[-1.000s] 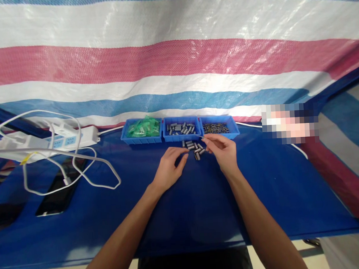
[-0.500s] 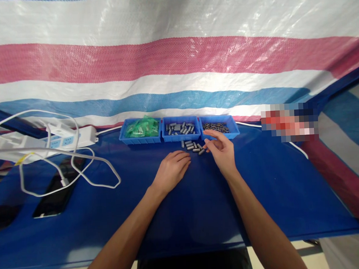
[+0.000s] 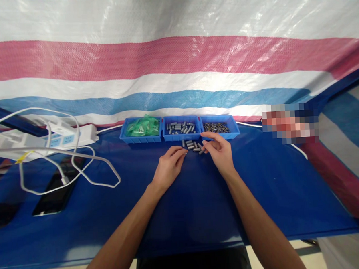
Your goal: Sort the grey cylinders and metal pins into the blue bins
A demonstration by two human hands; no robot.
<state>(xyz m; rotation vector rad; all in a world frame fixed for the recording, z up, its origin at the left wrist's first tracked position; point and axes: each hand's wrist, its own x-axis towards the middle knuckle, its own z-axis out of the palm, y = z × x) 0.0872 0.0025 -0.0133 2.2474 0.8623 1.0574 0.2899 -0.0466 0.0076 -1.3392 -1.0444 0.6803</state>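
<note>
On the blue table, a small group of short grey metal cylinders lies between my hands. My left hand rests to the left of them, thumb and fingertips pressed together. Whatever is in that pinch is too small to make out. My right hand is at the right end of the group, its thumb and curled fingers around a metal cylinder, with the index finger stretched out above. Behind the group, a blue bin contains more cylinders. The blue bin on the right has many small dark screw-like pieces.
Green plastic packets fill the left blue bin. A white power strip with looping white cables and a dark phone occupy the left side. Striped sheeting hangs behind. A blurred reddish object is at right.
My left hand has drawn back slightly to the left, and its fingers have come together in a pinch. The right hand has shifted a little left, closer in on the cylinders.
</note>
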